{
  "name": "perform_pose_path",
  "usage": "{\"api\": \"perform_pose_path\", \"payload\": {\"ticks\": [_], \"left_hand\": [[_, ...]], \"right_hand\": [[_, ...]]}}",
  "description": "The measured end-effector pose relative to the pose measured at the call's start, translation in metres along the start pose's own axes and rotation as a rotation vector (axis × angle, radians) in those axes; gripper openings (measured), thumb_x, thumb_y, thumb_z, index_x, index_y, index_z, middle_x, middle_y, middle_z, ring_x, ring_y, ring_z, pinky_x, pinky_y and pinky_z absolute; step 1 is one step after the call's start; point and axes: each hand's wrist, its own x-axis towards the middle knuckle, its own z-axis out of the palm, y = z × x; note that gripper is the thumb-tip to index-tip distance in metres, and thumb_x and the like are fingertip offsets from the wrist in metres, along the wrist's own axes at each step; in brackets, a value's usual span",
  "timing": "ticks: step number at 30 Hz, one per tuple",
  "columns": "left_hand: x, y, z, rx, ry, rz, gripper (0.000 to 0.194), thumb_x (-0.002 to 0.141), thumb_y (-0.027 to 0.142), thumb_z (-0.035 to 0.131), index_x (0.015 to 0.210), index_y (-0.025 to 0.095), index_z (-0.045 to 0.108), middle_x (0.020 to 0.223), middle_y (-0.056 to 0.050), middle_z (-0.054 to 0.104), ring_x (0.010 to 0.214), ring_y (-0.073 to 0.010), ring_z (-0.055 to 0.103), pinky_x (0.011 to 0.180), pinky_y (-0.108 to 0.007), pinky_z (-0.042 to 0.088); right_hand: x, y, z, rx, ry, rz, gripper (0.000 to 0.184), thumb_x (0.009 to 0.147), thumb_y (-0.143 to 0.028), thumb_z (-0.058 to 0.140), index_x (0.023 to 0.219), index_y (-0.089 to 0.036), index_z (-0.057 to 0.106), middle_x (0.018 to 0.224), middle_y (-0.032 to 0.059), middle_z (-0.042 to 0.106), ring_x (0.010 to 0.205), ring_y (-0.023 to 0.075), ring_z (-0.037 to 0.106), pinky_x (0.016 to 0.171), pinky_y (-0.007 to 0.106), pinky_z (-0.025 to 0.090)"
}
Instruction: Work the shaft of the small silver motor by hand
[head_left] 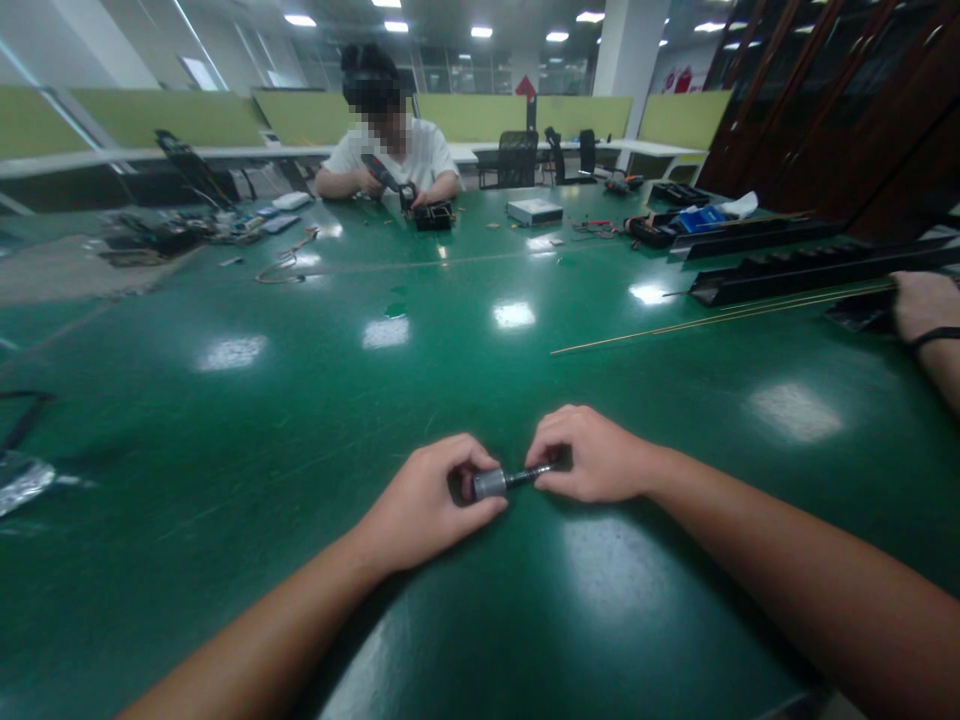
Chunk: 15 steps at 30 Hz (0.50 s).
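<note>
My left hand [439, 490] is closed round a short silver-grey metal cylinder [491, 485], thumb on the near side and fingers on the far side. A thin dark shaft [520, 479] sticks out of the cylinder to the right, and its exact kind does not show. My right hand [589, 455] pinches the shaft's bright outer end between thumb and fingers. Both hands are low over the green tabletop [420, 385], with the piece lying roughly level between them.
Across the table a person [390, 150] holds a power tool over a black part. At right, another person's hand [926, 305] is beside thin rods [637, 338] and black metal channels [810, 275]. A white box [535, 211] and a cable [289, 262] lie farther back.
</note>
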Motion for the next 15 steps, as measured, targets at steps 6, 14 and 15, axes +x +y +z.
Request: {"api": "perform_pose_path", "payload": {"ticks": [6, 14, 15], "left_hand": [[0.0, -0.001, 0.001, 0.003, 0.001, -0.006, 0.016, 0.078, 0.027, 0.07, 0.09, 0.018, 0.063, 0.085, -0.002, 0.065, 0.07, -0.0148, 0.06, 0.063, -0.024, 0.046], [0.0, 0.001, 0.0, 0.004, 0.004, -0.011, 0.017, 0.078, 0.027, 0.07, 0.09, 0.018, 0.063, 0.084, -0.002, 0.065, 0.069, -0.0148, 0.06, 0.062, -0.025, 0.046], [0.0, 0.002, 0.0, 0.004, 0.004, -0.011, 0.017, 0.078, 0.027, 0.07, 0.09, 0.018, 0.063, 0.084, -0.002, 0.065, 0.069, -0.0148, 0.06, 0.062, -0.025, 0.046]], "right_hand": [[-0.002, 0.005, -0.008, 0.061, -0.068, 0.061, 0.01, 0.073, -0.017, 0.071, 0.082, -0.017, 0.073, 0.078, 0.0019, 0.07, 0.072, 0.0132, 0.061, 0.07, 0.026, 0.047], [-0.004, 0.01, -0.016, 0.116, -0.114, 0.13, 0.012, 0.071, -0.018, 0.072, 0.082, -0.016, 0.073, 0.077, 0.0017, 0.069, 0.071, 0.0128, 0.062, 0.067, 0.024, 0.047], [-0.004, 0.01, -0.018, 0.121, -0.119, 0.136, 0.012, 0.071, -0.019, 0.072, 0.082, -0.016, 0.073, 0.077, 0.0017, 0.069, 0.07, 0.0127, 0.061, 0.066, 0.024, 0.047]]}}
